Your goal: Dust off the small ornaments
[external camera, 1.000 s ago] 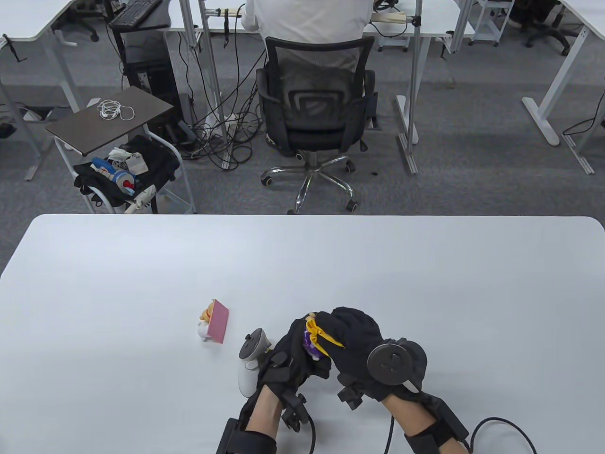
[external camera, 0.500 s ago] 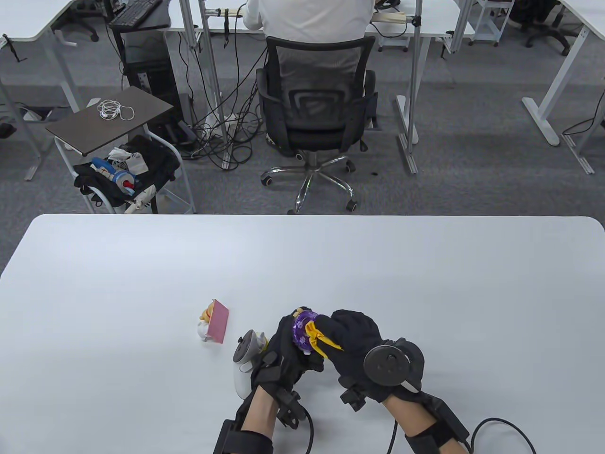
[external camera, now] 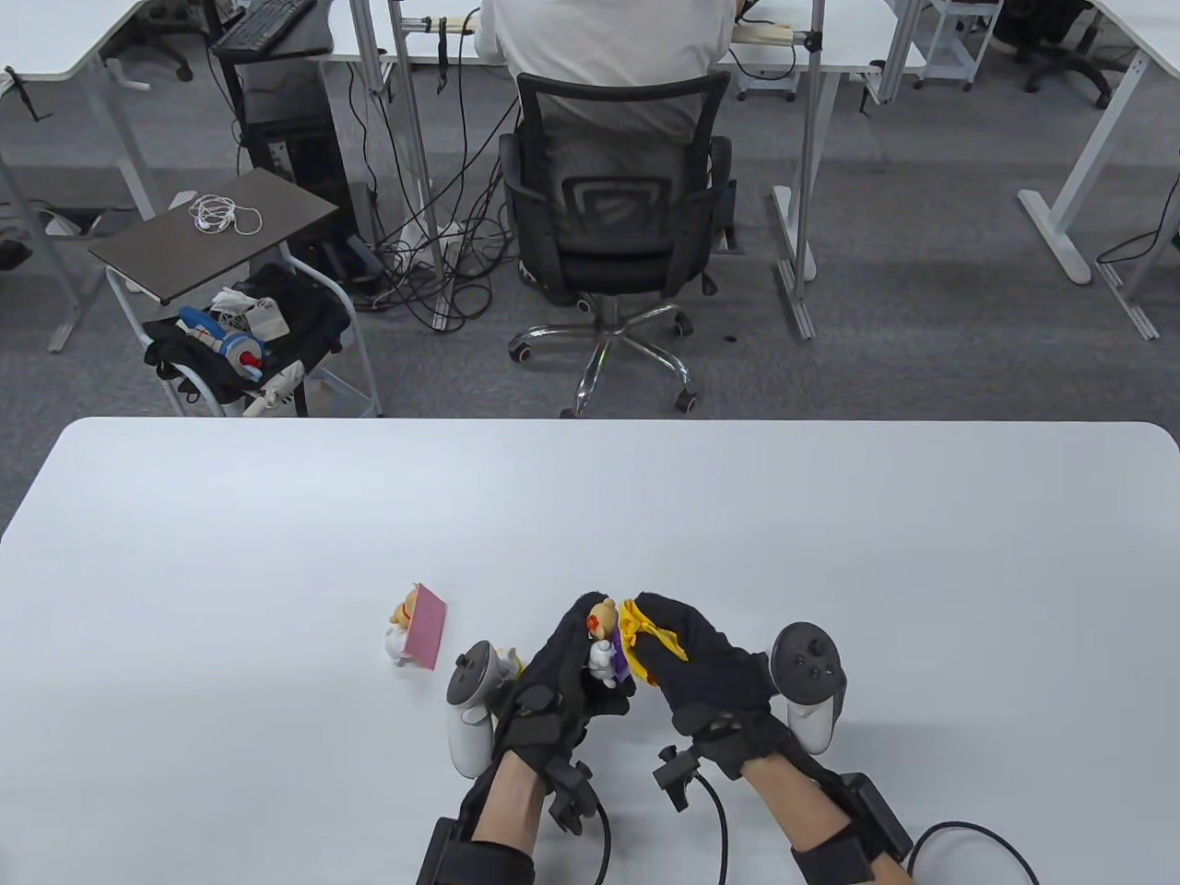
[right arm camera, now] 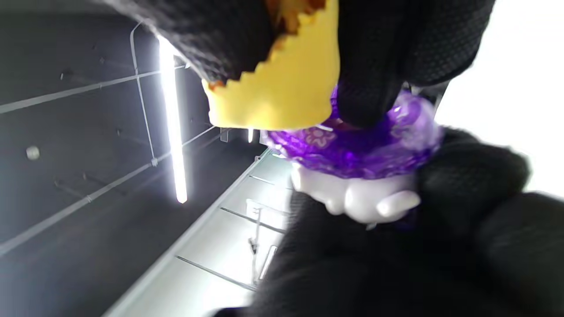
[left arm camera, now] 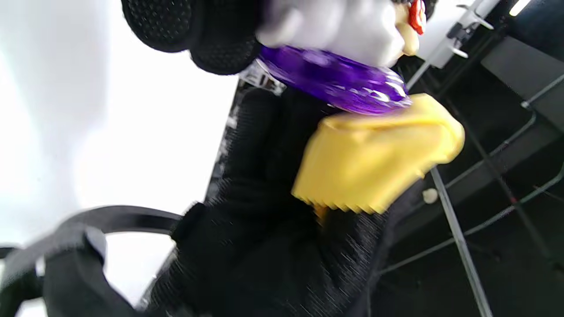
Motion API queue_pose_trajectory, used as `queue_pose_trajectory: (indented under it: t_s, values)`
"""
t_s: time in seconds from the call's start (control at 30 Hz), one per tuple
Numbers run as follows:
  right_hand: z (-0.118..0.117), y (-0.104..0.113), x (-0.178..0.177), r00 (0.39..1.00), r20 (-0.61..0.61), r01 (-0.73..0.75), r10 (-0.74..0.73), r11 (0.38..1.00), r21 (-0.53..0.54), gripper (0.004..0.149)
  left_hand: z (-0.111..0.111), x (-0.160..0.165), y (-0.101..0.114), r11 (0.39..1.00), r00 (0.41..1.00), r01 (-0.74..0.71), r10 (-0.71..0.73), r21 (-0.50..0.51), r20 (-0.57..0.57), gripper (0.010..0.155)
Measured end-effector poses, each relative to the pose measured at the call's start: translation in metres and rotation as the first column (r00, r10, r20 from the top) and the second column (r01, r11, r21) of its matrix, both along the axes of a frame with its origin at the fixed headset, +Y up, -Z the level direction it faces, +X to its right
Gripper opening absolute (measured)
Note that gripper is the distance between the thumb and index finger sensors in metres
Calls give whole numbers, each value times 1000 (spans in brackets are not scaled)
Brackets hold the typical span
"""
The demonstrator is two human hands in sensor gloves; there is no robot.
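Observation:
My left hand (external camera: 576, 668) grips a small figurine ornament (external camera: 603, 645) with a white body and a purple disc base (left arm camera: 335, 79), lifted above the white table (external camera: 277, 516). My right hand (external camera: 687, 659) holds a yellow cloth (external camera: 645, 636) and presses it against the purple base (right arm camera: 352, 149). The cloth shows in both wrist views (left arm camera: 374, 158) (right arm camera: 282, 83). A second ornament (external camera: 417, 625), a small figure with a pink square panel, stands on the table to the left of my hands.
An office chair (external camera: 613, 230) with a seated person stands beyond the table's far edge. A side cart (external camera: 221, 277) with cables and clutter is at the far left.
The ornament has turned in my left hand: its purple base, which faced up, now faces the cloth and the figure's head shows. My right wrist has rolled, its tracker swinging to the right.

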State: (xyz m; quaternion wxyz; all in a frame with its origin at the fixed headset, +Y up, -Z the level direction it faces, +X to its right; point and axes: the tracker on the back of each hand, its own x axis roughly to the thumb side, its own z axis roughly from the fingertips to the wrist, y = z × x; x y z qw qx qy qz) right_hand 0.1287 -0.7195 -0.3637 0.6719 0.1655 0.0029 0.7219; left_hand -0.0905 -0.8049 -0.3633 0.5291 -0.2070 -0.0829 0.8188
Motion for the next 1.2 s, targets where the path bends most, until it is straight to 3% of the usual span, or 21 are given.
queue_pose_trajectory:
  t_s: [0.17, 0.23, 0.3, 0.33, 0.37, 0.43, 0.53, 0.7, 0.8, 0.9, 1.0, 1.03, 1.1, 1.2]
  values:
    - [0, 4, 2, 999, 1, 43, -43, 999, 5, 52, -1, 10, -9, 997, 988, -37, 48, -72, 148, 88]
    - [2, 4, 0, 1000, -1, 25, -25, 999, 21, 52, -1, 16, -7, 996, 979, -67, 77, -57, 188, 85]
    - [7, 13, 1, 992, 66, -110, 103, 989, 103, 50, -1, 14, -8, 992, 985, -120, 124, -41, 119, 76]
    - [10, 18, 0, 970, 118, -229, 211, 958, 172, 50, -1, 10, -10, 992, 989, -125, 127, -31, 73, 73]
    - [14, 24, -1, 917, 203, -390, 344, 882, 264, 49, -1, 7, -9, 994, 994, -103, 104, -24, 43, 72]
    - [23, 30, -9, 826, 307, -563, 472, 713, 419, 49, -1, 2, -7, 1000, 1000, -23, 23, -6, 15, 70]
    - [30, 30, -19, 785, 336, -619, 520, 631, 468, 49, 0, 4, -8, 1000, 1000, -7, 8, -8, 6, 68]
    - [18, 30, 0, 800, 375, -593, 469, 717, 367, 47, -1, 8, -3, 999, 998, -27, 25, 30, 62, 67]
    - [21, 35, 3, 818, 366, -568, 444, 723, 394, 48, -1, 8, 2, 999, 999, -12, 9, 45, 47, 66]
    - [31, 38, -14, 839, 291, -544, 460, 680, 492, 49, -1, 2, -2, 999, 1000, -19, 19, 38, -7, 66]
    - [35, 32, -23, 754, 349, -653, 557, 575, 493, 50, 0, 2, -1, 986, 987, -163, 163, 43, 2, 64]
    - [33, 31, -21, 783, 340, -619, 521, 608, 497, 49, 0, 1, 0, 992, 993, -117, 117, 47, -4, 64]
    - [27, 29, -14, 783, 342, -622, 520, 647, 441, 48, -1, -2, 2, 997, 999, -36, 36, 74, 1, 63]
    - [24, 30, -5, 793, 355, -607, 495, 683, 405, 49, -2, -3, 1, 997, 999, -48, 48, 65, -5, 62]
